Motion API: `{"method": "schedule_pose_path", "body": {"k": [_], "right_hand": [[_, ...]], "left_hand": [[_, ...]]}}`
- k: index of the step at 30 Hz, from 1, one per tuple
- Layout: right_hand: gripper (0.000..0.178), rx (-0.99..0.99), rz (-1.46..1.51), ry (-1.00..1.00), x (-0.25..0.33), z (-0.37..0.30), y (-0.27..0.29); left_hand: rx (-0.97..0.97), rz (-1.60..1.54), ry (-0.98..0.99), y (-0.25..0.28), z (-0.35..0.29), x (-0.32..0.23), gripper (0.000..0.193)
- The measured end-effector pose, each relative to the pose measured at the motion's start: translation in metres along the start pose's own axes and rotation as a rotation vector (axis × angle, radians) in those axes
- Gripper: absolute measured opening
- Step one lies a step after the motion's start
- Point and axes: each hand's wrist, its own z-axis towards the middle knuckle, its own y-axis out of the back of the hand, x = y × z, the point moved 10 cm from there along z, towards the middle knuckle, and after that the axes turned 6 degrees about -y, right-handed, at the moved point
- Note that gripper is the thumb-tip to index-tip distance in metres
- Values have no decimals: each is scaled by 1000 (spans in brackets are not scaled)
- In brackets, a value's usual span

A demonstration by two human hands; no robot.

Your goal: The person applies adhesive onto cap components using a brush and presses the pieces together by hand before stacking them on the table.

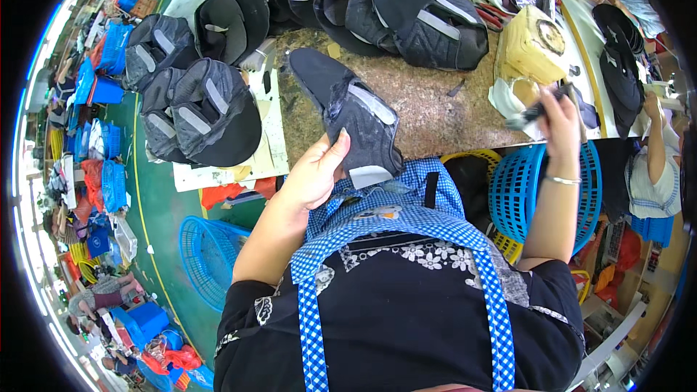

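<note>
My left hand is closed on a black shoe upper, with the thumb on its surface. The upper is tilted over the table's near edge, showing a light grey strip and a white patch at its lower end. On the right, my right hand grips a small dark-handled brush, its head pointing left and partly smeared by motion. Just beyond that hand stands a stained yellow plastic container with a dark round mark on it. Brush and upper are apart.
Black uppers lie in a row along the table's far side and in a pile at left. The worn brown board covers the middle. Blue baskets stand below the table. Another person's arm shows at far right.
</note>
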Motion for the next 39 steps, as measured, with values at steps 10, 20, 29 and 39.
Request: {"method": "schedule_pose_path", "body": {"k": [10, 20, 29, 39], "right_hand": [[9, 564, 255, 369, 31, -76, -195], [3, 711, 89, 325, 16, -82, -189], [10, 797, -207, 465, 23, -99, -182], [17, -256, -316, 353, 39, -11, 6]], "left_hand": [[53, -165, 35, -15, 5, 10, 45], [60, -147, 23, -19, 22, 8, 46], [68, -10, -40, -18, 43, 6, 62], [239, 1625, -951, -72, 6, -32, 45]]}}
